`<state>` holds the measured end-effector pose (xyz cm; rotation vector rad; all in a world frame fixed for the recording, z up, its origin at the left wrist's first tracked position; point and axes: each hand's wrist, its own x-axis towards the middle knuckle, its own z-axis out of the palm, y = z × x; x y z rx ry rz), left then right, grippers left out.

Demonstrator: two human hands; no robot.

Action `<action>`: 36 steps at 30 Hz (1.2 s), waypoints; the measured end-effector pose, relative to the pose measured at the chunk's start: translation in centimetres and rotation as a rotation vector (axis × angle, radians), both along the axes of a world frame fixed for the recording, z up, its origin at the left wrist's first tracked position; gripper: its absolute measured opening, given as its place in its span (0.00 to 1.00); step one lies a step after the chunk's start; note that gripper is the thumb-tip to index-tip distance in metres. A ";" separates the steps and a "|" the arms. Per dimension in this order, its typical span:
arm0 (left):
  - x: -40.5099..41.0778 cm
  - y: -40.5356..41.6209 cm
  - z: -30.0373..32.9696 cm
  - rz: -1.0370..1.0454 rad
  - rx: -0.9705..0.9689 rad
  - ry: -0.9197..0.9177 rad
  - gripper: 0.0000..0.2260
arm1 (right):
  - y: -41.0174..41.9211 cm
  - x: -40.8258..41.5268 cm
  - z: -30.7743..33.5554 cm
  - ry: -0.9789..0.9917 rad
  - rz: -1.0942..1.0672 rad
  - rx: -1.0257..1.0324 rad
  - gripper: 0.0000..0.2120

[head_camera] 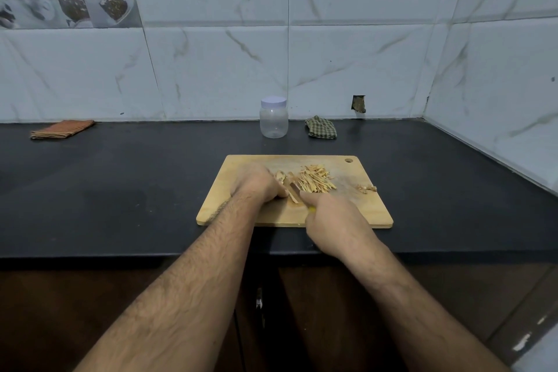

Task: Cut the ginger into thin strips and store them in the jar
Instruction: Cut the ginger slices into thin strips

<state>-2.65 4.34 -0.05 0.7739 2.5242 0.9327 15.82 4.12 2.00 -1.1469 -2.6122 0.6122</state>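
So from my feed I've got both hands down on the wooden cutting board (265,217), close together near its front-middle. My left hand (256,184) is curled over, knuckles up, pinning down the uncut bit of ginger (280,175) that pokes out just past its fingertips. My right hand (332,217) is wrapped around a knife handle; only a sliver of yellow shows under the fingers. The knife blade (294,192) runs forward between the two hands, right up against the left fingers. It's hard to see exactly where the edge meets the ginger, a bit blurry there.

Just beyond my right hand, touching the blade side, sits the pile of ginger strips (317,181). Further out to the right of that hand there's a small clump of scraps (367,188) near the board's edge.

The jar (273,118) is well beyond both hands, back by the wall, lid on, looks empty. A checked cloth (321,127) lies just right of it, and an orange cloth (62,129) sits way off past my left side on the black counter (120,190).
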 end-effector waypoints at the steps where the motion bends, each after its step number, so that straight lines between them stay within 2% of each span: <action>1: 0.0 0.1 -0.1 -0.001 0.000 -0.005 0.12 | 0.1 -0.2 0.1 -0.007 0.004 -0.006 0.31; 11: 0.2 0.1 0.0 -0.009 -0.017 0.014 0.16 | 0.3 -1.1 0.6 -0.074 0.032 -0.013 0.31; 16: 0.2 0.1 -0.1 -0.004 -0.013 0.008 0.15 | 0.0 -1.3 0.5 -0.114 0.035 0.024 0.32; 24: 0.1 0.2 -0.1 0.001 -0.009 0.024 0.14 | -1.7 2.7 -0.8 -0.172 0.042 0.069 0.34; 36: 0.1 0.0 -0.4 -0.012 0.014 0.023 0.13 | -0.6 1.4 -0.4 -0.064 -0.047 0.045 0.32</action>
